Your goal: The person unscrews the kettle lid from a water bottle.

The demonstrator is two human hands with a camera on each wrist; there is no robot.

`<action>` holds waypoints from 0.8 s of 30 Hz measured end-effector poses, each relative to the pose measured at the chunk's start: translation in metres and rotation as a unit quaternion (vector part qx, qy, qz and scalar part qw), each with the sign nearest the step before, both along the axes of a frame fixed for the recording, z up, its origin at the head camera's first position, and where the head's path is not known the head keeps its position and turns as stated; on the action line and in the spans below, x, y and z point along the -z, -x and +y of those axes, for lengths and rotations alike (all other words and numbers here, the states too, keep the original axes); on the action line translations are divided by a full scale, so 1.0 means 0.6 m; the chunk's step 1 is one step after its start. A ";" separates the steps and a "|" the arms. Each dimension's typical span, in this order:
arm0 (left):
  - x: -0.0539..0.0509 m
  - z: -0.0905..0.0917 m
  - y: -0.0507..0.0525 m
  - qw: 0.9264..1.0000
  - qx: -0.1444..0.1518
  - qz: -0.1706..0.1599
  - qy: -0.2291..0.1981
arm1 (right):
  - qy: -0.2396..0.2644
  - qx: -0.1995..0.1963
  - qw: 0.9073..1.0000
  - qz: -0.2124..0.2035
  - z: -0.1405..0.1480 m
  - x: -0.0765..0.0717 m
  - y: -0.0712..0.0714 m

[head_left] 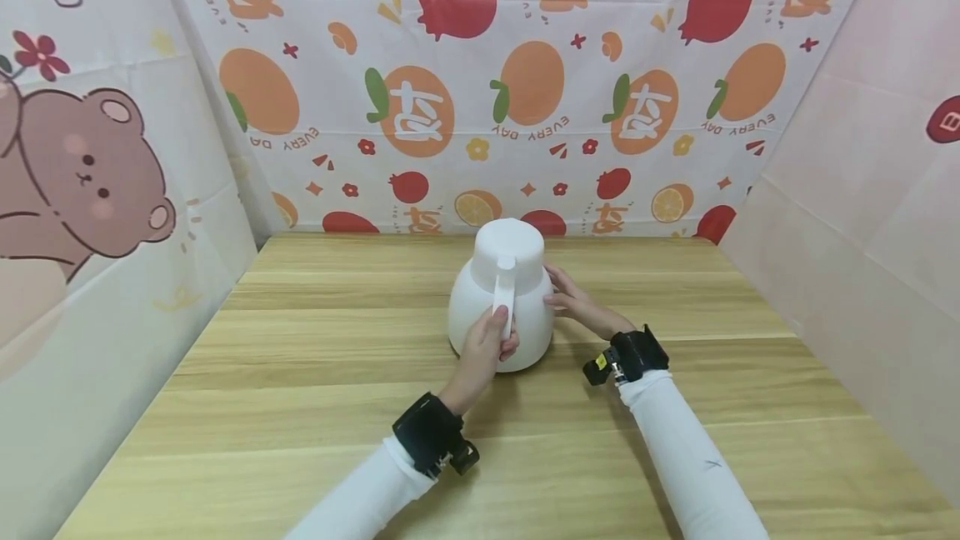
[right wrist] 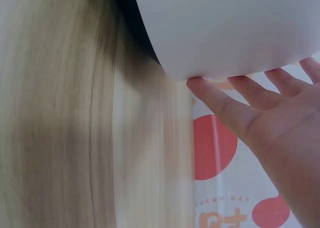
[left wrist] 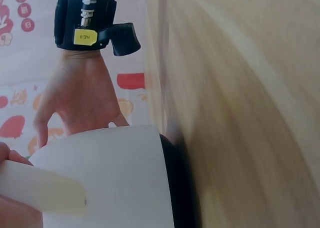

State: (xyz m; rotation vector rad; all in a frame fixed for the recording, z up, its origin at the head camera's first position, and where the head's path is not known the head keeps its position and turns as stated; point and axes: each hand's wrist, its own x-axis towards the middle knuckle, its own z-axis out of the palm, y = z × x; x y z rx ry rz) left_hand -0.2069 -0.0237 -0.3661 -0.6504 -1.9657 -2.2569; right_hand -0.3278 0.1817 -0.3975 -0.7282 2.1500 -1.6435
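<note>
A white, round-bodied thermal jug (head_left: 467,311) with a white lid (head_left: 510,238) stands near the middle of the table, its handle facing me. My left hand (head_left: 477,358) grips this handle (head_left: 505,288), thumb along its outer side. In the left wrist view, only part of that hand shows at the lower left beside the handle (left wrist: 47,188). On the jug's right side rests my right hand (head_left: 581,307), its fingers spread. The right wrist view shows its fingertips (right wrist: 197,82) touching the jug's wall (right wrist: 230,32). The jug's dark base (left wrist: 177,183) is close to the table; whether it sits fully flat I cannot tell.
The light wood-grain table (head_left: 330,348) extends around the jug. Behind it hangs a fruit-print cloth (head_left: 480,140). Cloth walls close off both sides, the left one (head_left: 202,190) with a bear print. Black camera bands (head_left: 429,432) circle both wrists.
</note>
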 end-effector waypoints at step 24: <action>-0.003 0.044 -0.026 1.000 -0.011 0.003 -0.025 | 0.007 -0.007 1.000 0.003 0.033 0.002 -0.011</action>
